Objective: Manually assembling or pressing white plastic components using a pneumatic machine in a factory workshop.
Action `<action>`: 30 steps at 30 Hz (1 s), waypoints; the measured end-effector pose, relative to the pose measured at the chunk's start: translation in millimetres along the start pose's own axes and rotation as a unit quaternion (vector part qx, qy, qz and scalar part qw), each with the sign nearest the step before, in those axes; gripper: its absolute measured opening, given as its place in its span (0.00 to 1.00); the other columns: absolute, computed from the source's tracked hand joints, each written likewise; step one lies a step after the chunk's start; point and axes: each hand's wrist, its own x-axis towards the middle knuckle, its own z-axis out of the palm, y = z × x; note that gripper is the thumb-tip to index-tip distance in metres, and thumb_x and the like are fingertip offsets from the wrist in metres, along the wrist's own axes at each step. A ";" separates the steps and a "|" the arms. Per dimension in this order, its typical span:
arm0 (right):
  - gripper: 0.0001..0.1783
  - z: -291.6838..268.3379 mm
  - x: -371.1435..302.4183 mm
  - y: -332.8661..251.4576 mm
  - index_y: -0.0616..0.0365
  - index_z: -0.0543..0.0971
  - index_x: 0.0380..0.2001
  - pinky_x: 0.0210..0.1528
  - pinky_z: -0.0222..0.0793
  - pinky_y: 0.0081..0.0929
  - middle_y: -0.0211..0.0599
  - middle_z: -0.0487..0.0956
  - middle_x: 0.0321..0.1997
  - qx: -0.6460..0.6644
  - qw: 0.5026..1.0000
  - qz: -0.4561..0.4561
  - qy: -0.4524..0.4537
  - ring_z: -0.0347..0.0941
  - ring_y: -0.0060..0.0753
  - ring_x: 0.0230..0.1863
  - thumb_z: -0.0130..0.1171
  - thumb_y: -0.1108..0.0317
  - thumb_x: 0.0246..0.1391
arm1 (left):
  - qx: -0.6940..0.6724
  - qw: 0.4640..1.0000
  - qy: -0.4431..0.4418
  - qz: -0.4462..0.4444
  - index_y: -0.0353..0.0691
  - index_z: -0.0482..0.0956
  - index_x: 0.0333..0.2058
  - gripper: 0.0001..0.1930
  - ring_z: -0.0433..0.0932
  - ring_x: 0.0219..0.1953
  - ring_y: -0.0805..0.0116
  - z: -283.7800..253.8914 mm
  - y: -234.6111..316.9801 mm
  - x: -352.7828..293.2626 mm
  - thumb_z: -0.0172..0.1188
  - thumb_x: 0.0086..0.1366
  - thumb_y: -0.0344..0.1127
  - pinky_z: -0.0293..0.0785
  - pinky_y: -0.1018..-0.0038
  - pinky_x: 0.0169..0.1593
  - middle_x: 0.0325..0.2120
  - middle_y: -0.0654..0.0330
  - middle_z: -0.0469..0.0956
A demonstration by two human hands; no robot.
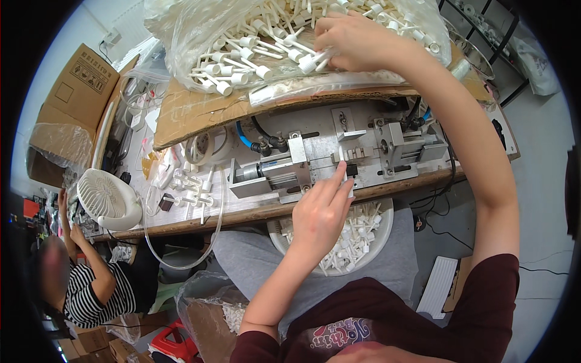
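Note:
My left hand (321,209) pinches a small white plastic piece at the front of a grey metal press fixture (339,154) on the workbench. My right hand (354,39) reaches far forward into a clear plastic bag (200,36) full of white plastic stemmed caps (242,60) and grips a few of them. On my lap sits a round white bowl (381,242) holding several more white caps, just under the left hand.
A sheet of brown cardboard (193,112) lies under the bag. A small white fan (109,196) and loose white parts (190,184) sit at the bench's left. A person in a striped shirt (91,290) sits at lower left. A cardboard box (75,91) stands far left.

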 end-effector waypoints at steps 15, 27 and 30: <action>0.12 -13.3 -34.4 12.5 0.60 0.75 0.38 0.33 0.70 0.29 0.37 0.81 0.33 0.170 0.968 0.151 0.104 0.76 0.34 0.31 0.52 0.62 0.68 | 0.071 0.996 -0.054 0.011 0.39 0.86 0.40 0.14 0.80 0.21 0.64 4.1 1.3 17.8 0.71 0.52 0.33 0.76 0.72 0.28 0.51 0.58 0.82; 0.11 -50.3 -119.8 -155.8 0.65 0.75 0.41 0.31 0.67 0.33 0.44 0.79 0.27 0.523 0.811 0.258 0.052 0.75 0.34 0.27 0.57 0.66 0.64 | -0.352 0.920 0.086 -0.150 0.31 0.79 0.47 0.19 0.83 0.40 0.71 -20.9 11.0 31.6 0.71 0.55 0.19 0.85 0.76 0.41 0.44 0.54 0.80; 0.11 -48.5 -136.3 -170.7 0.67 0.74 0.42 0.33 0.67 0.37 0.52 0.77 0.29 0.556 0.786 0.269 -0.026 0.76 0.43 0.29 0.56 0.69 0.64 | -0.421 0.891 0.060 -0.160 0.30 0.79 0.44 0.18 0.82 0.42 0.68 -23.3 7.3 26.4 0.72 0.54 0.19 0.87 0.74 0.44 0.42 0.56 0.78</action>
